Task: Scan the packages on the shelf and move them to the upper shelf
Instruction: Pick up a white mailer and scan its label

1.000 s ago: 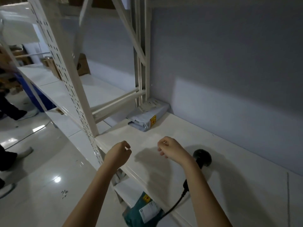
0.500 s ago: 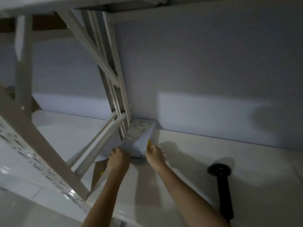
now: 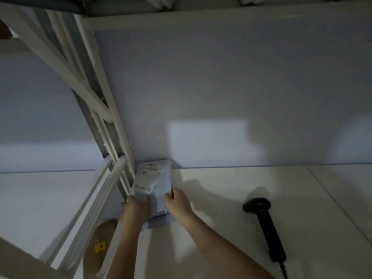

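Observation:
A grey plastic mailer package (image 3: 159, 188) with a white shipping label lies at the back left of the white shelf (image 3: 231, 198), against the upright post. My left hand (image 3: 134, 210) grips its near left edge, fingers curled over the label end. My right hand (image 3: 178, 202) grips its right edge. A black handheld barcode scanner (image 3: 263, 222) lies on the shelf to the right, apart from both hands, its coiled cord trailing toward the bottom edge.
White metal uprights and diagonal braces (image 3: 90, 101) stand just left of the package. A brown cardboard parcel (image 3: 100, 244) with a yellow sticker shows on a lower level at left. The grey back wall (image 3: 221, 87) closes off the rear; the upper shelf's underside (image 3: 181, 5) spans the top.
Both hands went from hovering over the shelf front to the grey package at the back and took hold of its edges. The camera moved closer and tilted up.

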